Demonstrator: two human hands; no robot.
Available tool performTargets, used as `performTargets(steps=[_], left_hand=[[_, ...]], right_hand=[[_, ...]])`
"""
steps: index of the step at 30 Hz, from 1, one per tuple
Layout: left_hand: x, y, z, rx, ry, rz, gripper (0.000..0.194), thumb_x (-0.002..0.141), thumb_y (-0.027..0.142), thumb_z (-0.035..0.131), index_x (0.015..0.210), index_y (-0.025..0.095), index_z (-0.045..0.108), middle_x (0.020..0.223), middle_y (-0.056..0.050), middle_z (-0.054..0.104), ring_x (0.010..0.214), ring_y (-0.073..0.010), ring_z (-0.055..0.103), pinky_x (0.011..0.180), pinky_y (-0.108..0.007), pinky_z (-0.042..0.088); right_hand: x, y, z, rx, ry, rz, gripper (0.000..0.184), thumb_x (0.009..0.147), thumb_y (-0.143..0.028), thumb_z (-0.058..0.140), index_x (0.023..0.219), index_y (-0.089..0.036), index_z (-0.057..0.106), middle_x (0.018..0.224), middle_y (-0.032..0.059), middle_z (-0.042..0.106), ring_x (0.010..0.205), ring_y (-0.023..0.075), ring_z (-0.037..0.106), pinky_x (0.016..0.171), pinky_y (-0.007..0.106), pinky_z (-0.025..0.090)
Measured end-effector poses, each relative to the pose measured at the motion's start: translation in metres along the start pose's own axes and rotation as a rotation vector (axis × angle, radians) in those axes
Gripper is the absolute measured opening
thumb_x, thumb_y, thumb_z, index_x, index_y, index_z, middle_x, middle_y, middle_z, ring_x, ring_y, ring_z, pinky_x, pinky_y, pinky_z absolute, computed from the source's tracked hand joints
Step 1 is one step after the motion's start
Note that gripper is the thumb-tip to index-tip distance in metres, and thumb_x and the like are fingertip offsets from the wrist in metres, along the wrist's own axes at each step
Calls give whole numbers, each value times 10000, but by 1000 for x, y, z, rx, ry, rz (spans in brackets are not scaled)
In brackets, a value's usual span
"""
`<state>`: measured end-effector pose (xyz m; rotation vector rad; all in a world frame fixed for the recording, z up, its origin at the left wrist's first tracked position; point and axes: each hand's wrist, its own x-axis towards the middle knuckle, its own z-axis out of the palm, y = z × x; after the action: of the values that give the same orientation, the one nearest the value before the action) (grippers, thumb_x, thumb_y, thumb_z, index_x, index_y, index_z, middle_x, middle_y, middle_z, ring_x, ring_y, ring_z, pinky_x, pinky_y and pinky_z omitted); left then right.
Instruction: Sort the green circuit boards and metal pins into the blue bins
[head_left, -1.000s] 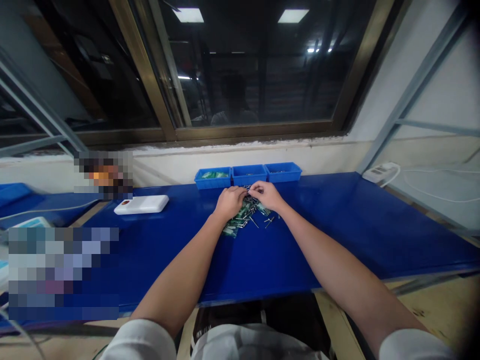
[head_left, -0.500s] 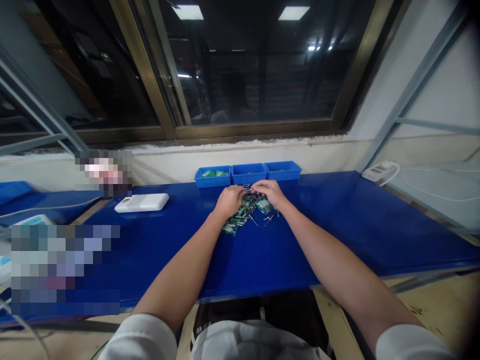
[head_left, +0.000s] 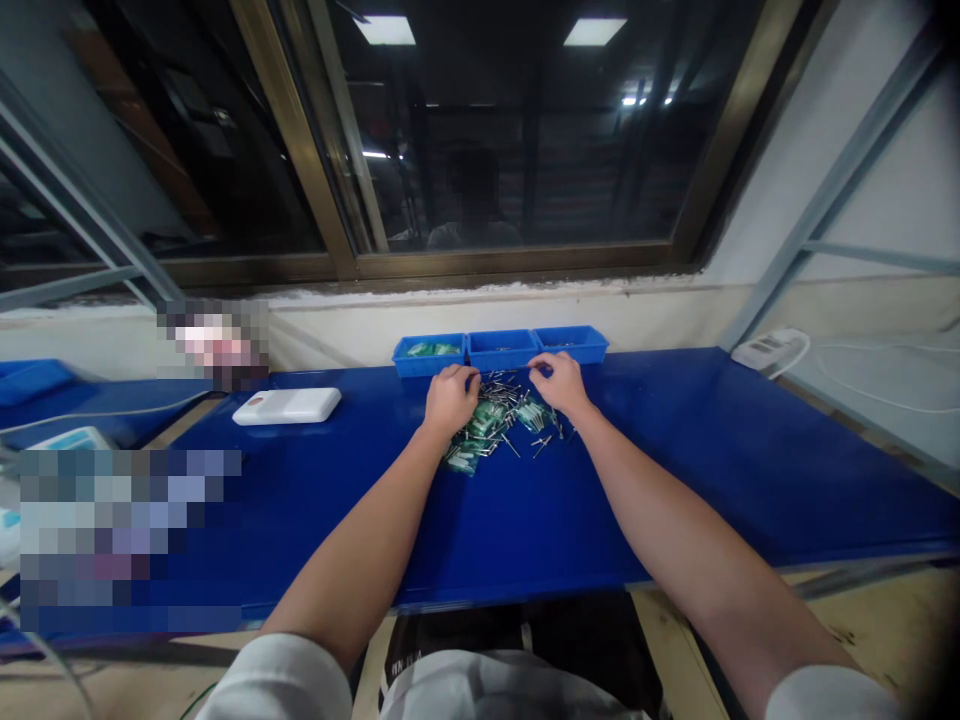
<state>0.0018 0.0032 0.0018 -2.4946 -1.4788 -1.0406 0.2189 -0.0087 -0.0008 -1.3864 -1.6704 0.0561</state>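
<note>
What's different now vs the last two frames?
Hands have parted: left hand slightly left, right hand right, exposing more of the pile between them. Can't tell if anything was gripped or released. Three blue bins and white device unchanged.

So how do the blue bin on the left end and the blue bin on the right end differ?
The left bin shows green packets inside, while the right bin holds small bits too tiny to make out. Those packets cover much of the left bin's inside; the right bin shows more bare blue. Both are blue, open-topped and set in the same row at the table's back.
</note>
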Motion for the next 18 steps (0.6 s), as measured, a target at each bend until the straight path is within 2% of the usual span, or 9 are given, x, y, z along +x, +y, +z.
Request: performTargets(steps=[5,9,12,15,18], left_hand=[[2,-7,-1,69,36,-103,281,871,282,415,1045,192,616,1076,-84,614,1040,-244,538,906,-365,421],[2,-8,0,107,3,-149,294,861,299,428,1085,203,592,1135,-92,589,1077,-280,515,888,-406,422],[2,-7,2,98,-41,-143,313,861,315,429,1116,205,574,1167,-97,568,1102,-289,499,904,-424,410],[1,-6,2,79,-92,-139,349,866,352,421,1148,198,557,1192,-104,555,1120,-292,490,921,-436,399],[1,-6,2,59,-156,-127,446,866,468,402,1186,189,540,1238,-109,538,1155,-287,474,942,-427,390]], right_hand=[[7,12,-5,-131,58,43,287,694,-224,541,952,-213,666,985,46,674,1018,275,471,911,433,332],[11,21,-8,-196,99,84,340,694,-251,544,1012,-202,655,1027,63,657,1029,307,431,887,454,334],[12,29,-8,-217,83,119,419,689,-271,557,1094,-192,626,1135,74,613,1053,316,414,890,466,337],[11,34,-5,-232,22,168,567,667,-313,596,1221,-204,546,1319,82,484,1108,346,382,894,496,334],[9,34,-2,-242,-27,181,680,654,-338,622,1305,-221,463,1438,93,326,1162,373,343,900,519,327]])
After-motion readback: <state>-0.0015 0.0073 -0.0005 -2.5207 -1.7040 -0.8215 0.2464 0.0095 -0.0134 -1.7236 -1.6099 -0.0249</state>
